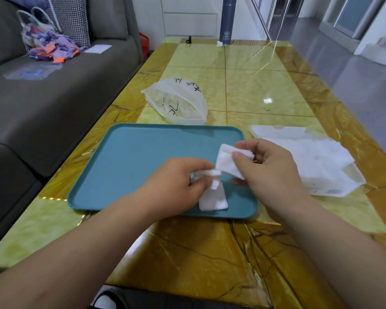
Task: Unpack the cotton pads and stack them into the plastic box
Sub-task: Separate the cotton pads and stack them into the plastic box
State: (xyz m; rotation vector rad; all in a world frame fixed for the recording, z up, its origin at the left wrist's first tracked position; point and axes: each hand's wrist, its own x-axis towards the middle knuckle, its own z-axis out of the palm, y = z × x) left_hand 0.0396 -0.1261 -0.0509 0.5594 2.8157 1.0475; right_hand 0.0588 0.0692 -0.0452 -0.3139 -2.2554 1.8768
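We are early in this one, by the look of it. Our right hand (270, 172) pinches a small wad of cotton pads (230, 159) between thumb and fingers, lifted just above the right part of the teal tray (125, 161) at the centre of the frame. Our left hand (176, 181) is closed on a second clump of pads (206, 175), and from that clump more pads hang or trail down to a loose pile (213, 201) lying on the tray at the lower centre, just right of the left wrist.

The two handfuls sit close together, nearly touching, at mid-frame. At the right edge, beside the tray on the yellow marble table (265, 85), lies the white packet (316, 166), torn open and still looking well filled, so we judge most of the pads remain to be drawn out.

As for the plastic box, the likeliest candidate is the translucent container (176, 101) lying tipped on its side above the tray, upper centre, well apart from both hands; we cannot see any pads inside it. So nothing appears stacked yet: unpacking is under way, squaring up the pads and loading the box are all still ahead of us.
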